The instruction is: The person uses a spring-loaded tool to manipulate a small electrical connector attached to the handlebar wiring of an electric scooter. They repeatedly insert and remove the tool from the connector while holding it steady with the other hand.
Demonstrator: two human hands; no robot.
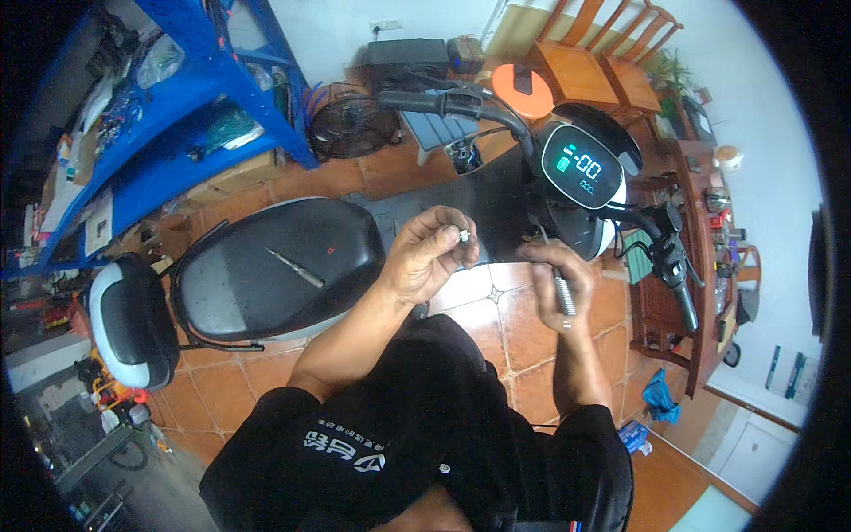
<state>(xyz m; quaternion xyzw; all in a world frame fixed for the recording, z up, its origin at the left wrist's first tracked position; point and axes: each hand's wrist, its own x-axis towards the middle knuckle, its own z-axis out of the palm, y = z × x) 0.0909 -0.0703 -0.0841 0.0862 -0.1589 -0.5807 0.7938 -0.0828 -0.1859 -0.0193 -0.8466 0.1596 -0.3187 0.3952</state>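
Observation:
My left hand (434, 248) pinches a small whitish piece (463, 236) between thumb and fingers, above the scooter's dark middle section. To its right, my right hand (560, 279) is closed on a screwdriver-like tool (565, 298) with a ribbed, light handle and a thin shaft pointing upward. Another screwdriver (297, 268) lies on the scooter's black-and-grey seat (230, 293). The scooter's display (581, 165) is lit, between black handlebar grips, with dark bodywork below it.
A blue shelving unit (160, 151) with mixed items stands at upper left. A fan (350, 124), a grey stool (425, 124) and wooden chairs (576, 75) are beyond the scooter. A wooden cabinet (665, 355) stands right. Tools and clutter (124, 408) lie at lower left on the tiled floor.

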